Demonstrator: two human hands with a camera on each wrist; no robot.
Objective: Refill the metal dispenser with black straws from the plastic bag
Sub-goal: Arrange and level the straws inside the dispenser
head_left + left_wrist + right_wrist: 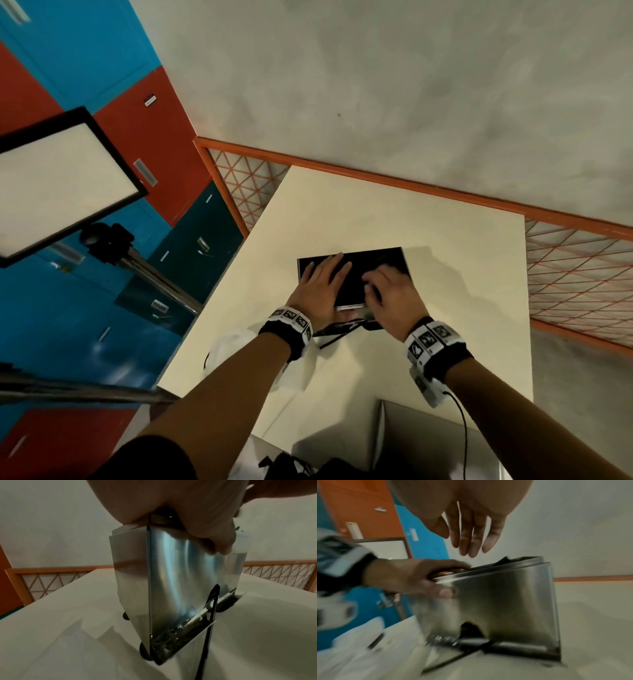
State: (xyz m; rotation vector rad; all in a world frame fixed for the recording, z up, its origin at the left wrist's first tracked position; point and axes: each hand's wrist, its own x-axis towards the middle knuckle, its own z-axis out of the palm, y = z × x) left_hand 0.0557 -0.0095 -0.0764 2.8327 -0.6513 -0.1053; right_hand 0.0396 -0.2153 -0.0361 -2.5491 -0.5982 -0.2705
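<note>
The metal dispenser [383, 261] stands mid-table with its dark lid down; its steel sides show in the wrist views [171, 574] [505, 595]. My left hand [322, 284] lies flat on the lid's left part, with the thumb [443, 592] against the front face. My right hand [390, 294] is over the lid's right end, and in the right wrist view it [471, 534] hovers just above with straight fingers, holding nothing. Black straws [337, 337] [208, 628] [453, 660] stick out of the tray at the dispenser's foot. The plastic bag [233, 342] lies by my left forearm.
The white table [411, 212] stands against an orange mesh railing [582, 274]. A light panel on a stand [58, 185] and red and blue lockers [85, 51] are to the left. A grey box [428, 445] sits at the table's near edge.
</note>
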